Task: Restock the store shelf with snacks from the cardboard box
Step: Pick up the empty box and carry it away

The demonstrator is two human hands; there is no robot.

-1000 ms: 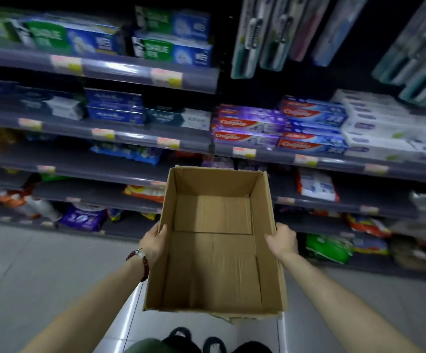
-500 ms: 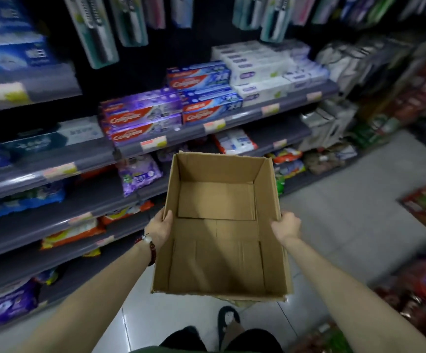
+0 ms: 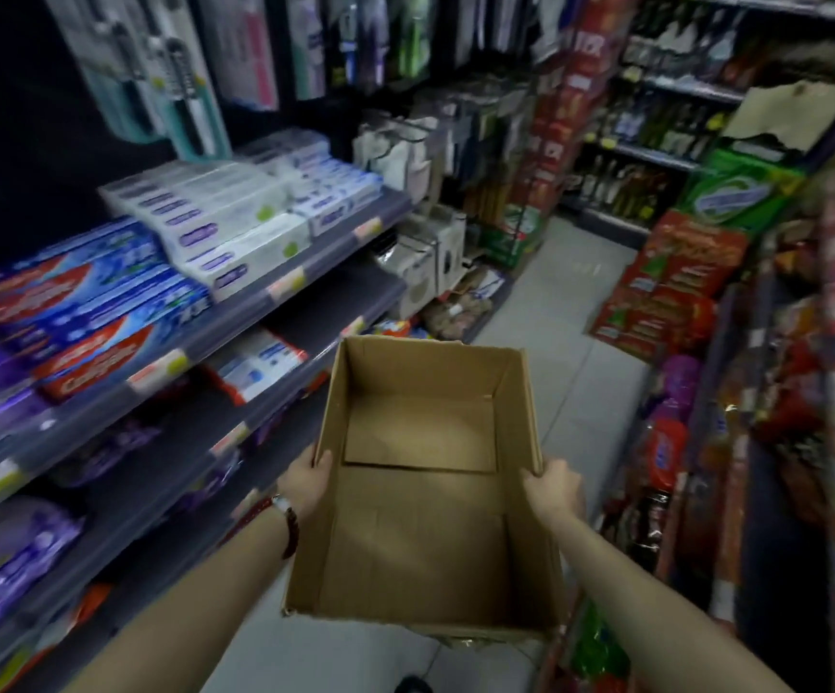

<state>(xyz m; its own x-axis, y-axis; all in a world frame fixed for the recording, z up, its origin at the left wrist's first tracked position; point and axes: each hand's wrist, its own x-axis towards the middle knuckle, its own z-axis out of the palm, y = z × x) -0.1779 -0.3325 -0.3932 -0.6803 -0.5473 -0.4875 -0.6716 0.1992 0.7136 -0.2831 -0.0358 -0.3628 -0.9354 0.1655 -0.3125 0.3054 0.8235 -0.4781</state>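
Two hands hold an open cardboard box [image 3: 425,497] out in front of the person, above the tiled floor [image 3: 565,302] of a store aisle. The left hand [image 3: 308,485] grips the box's left wall at about mid-length, thumb hooked over the rim and lying inside, the other fingers hidden behind the cardboard. The right hand [image 3: 553,492] grips the right wall opposite it — its fingers curl over the top edge, though the view is too blurred to tell them apart. A dark red bracelet [image 3: 289,525] circles the left wrist.

Nothing lies inside the box; only its bare bottom flaps show, one overlapping the other with a step across the middle.

Left of the box run grey shelves [image 3: 235,312] with price tags along their edges. Red and blue toothpaste cartons [image 3: 90,312] lie stacked on the shelf up and to the left of the box, and white cartons [image 3: 225,222] sit further along the same shelf. Toothbrush packs [image 3: 170,77] hang above those. Purple packs [image 3: 10,557] lie on a lower shelf, far left of the box.

Right of the box stands a rack of red and orange snack bags [image 3: 780,392] — all too blurred to read. Beyond the box, down the aisle, red cases [image 3: 670,287] are stacked on the floor with a green case [image 3: 735,192] on top.
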